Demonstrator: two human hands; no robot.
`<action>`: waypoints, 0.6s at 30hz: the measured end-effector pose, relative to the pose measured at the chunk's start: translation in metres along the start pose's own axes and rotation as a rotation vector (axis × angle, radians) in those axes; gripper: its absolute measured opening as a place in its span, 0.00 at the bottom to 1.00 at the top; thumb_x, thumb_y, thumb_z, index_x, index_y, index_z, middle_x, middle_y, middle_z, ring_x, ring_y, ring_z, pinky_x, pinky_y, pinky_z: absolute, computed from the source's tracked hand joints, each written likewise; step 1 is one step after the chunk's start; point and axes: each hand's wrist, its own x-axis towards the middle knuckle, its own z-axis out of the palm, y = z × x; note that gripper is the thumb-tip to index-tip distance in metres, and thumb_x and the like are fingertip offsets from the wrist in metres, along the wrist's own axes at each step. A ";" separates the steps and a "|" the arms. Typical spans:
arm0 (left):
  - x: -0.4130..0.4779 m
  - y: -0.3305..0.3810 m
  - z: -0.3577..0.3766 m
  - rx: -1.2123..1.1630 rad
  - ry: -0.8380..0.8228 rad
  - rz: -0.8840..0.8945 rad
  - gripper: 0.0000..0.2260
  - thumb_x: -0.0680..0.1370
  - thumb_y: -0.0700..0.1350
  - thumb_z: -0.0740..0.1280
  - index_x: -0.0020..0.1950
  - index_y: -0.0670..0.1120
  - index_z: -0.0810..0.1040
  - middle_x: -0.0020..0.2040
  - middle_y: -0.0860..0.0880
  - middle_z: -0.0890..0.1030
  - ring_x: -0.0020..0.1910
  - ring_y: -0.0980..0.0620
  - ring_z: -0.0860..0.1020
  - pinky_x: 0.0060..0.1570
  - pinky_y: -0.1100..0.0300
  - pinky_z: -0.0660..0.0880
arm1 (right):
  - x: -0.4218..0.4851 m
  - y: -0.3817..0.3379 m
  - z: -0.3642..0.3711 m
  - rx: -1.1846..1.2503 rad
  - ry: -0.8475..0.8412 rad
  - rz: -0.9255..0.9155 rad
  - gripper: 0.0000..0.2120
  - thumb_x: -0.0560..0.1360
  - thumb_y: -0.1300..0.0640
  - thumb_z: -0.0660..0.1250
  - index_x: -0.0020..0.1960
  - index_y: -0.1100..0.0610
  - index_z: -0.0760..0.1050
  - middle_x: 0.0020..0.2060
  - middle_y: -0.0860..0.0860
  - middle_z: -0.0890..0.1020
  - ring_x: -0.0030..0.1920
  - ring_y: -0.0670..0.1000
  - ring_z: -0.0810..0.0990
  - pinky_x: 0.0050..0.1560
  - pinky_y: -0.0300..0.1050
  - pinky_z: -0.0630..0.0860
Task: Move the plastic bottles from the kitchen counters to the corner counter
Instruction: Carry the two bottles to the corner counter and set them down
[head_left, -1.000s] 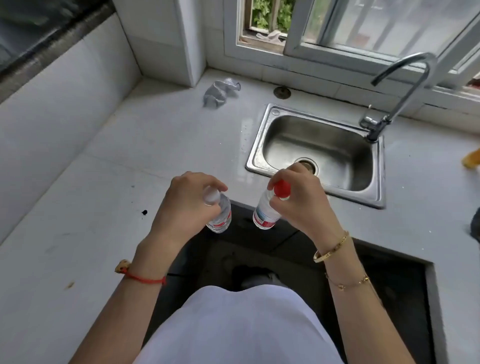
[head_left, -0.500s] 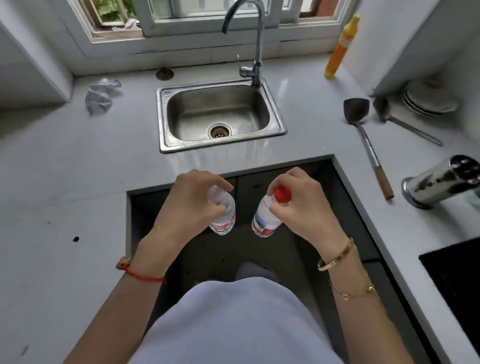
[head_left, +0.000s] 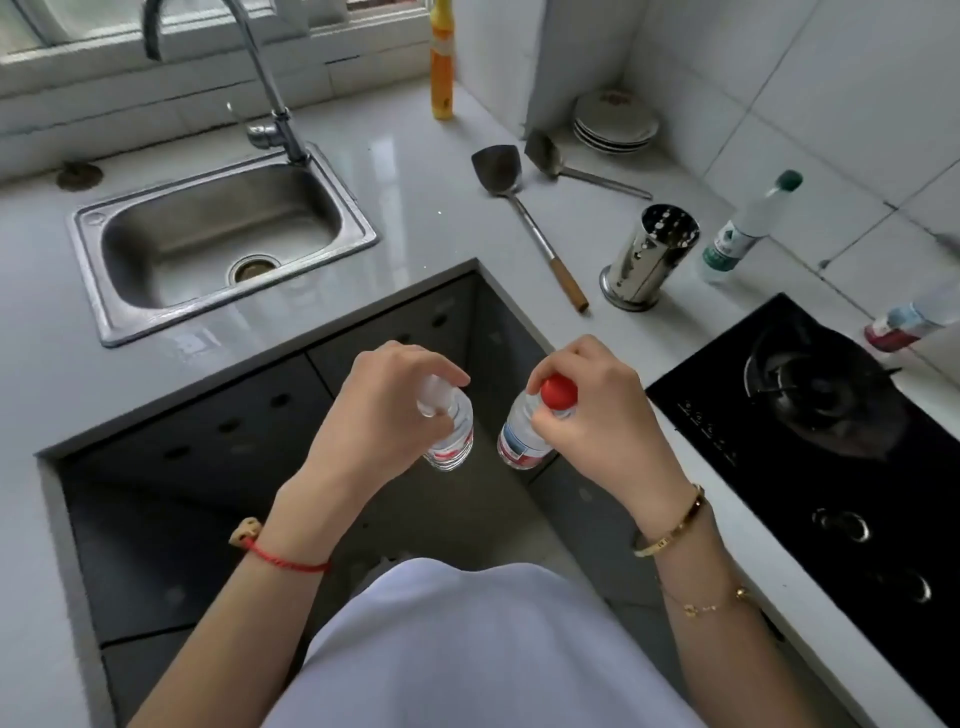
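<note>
My left hand (head_left: 382, 410) grips a clear plastic bottle with a white cap (head_left: 451, 436) by its neck. My right hand (head_left: 597, 410) holds a second clear bottle with a red cap (head_left: 522, 441) the same way. Both bottles hang upright in front of my body, over the floor and apart from the counter. On the right counter a green-capped bottle (head_left: 743, 234) stands by the tiled wall. A red-capped bottle (head_left: 909, 317) lies on its side beside the stove.
A steel sink (head_left: 93, 249) with a tap (head_left: 265, 98) is at the back left. A spatula (head_left: 519, 208), a ladle (head_left: 571, 166), stacked plates (head_left: 615, 122), a steel utensil holder (head_left: 649, 254) and a yellow bottle (head_left: 441, 57) occupy the corner. A black gas stove (head_left: 831, 441) lies right.
The view has swung right, from the left counter and sink towards the corner and stove. Both hands keep the same hold on the two bottles in front of me.
</note>
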 end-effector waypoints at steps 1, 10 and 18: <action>0.001 0.010 0.008 0.001 -0.016 0.024 0.16 0.66 0.38 0.74 0.51 0.53 0.83 0.48 0.52 0.82 0.47 0.53 0.77 0.47 0.56 0.78 | -0.007 0.009 -0.007 -0.002 0.016 0.019 0.07 0.67 0.59 0.70 0.44 0.51 0.77 0.45 0.47 0.74 0.44 0.47 0.77 0.43 0.31 0.72; 0.009 0.076 0.067 -0.004 -0.142 0.237 0.16 0.65 0.38 0.72 0.50 0.53 0.84 0.47 0.55 0.83 0.47 0.55 0.77 0.47 0.59 0.76 | -0.072 0.071 -0.047 -0.016 0.146 0.199 0.07 0.67 0.59 0.69 0.43 0.51 0.78 0.45 0.47 0.74 0.43 0.45 0.76 0.42 0.29 0.70; 0.019 0.108 0.096 0.023 -0.324 0.480 0.18 0.63 0.37 0.71 0.48 0.55 0.83 0.45 0.56 0.83 0.43 0.56 0.76 0.43 0.60 0.75 | -0.125 0.084 -0.057 -0.004 0.319 0.434 0.07 0.67 0.61 0.68 0.42 0.51 0.77 0.44 0.46 0.74 0.43 0.45 0.76 0.43 0.37 0.73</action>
